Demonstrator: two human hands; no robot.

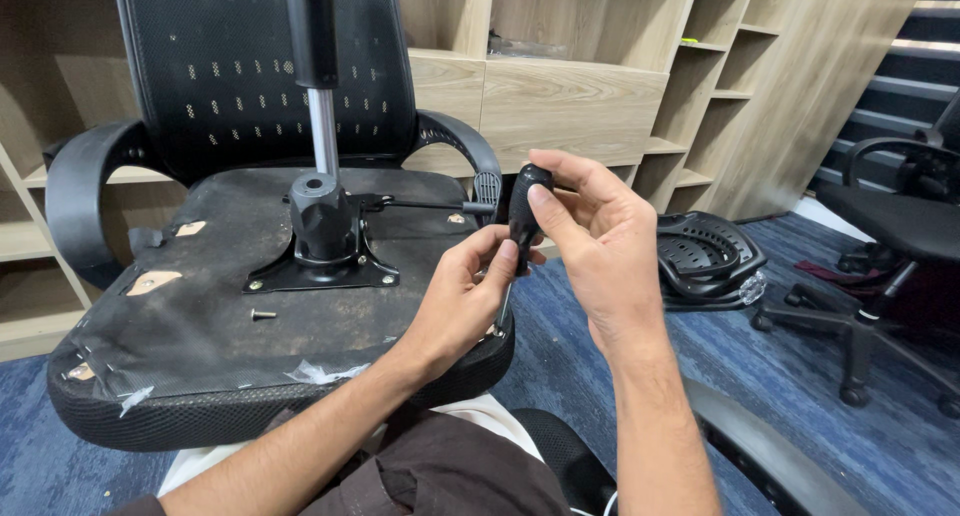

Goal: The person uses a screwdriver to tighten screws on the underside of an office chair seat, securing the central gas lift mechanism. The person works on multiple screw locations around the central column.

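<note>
i have the screwdriver [524, 221] standing nearly upright over the near right edge of the upturned chair seat [200, 316], its black handle high and its thin metal shaft running down toward the seat edge. my right hand [590, 246] is wrapped around the top of the handle, thumb pressed on its face, and my left hand [462, 301] pinches the lower handle and the start of the shaft, so both hands are closed on the tool. the tip is hidden behind my left hand, so i cannot tell whether it sits in a screw head. the risk i judge from here is the tip skipping out sideways, since the shaft leans a little and the seat rests on my lap rather than on anything firm; a slip could gouge the torn black underside or jab my left fingers. a loose screw [263, 315] lies on the seat just in front of the black mounting plate [320, 268], and a tilt of the seat could roll it off onto the blue carpet [780, 376]. the gas cylinder [318, 96] stands up from the plate, and a lever [430, 205] runs right from it toward the armrest [470, 151].
</note>
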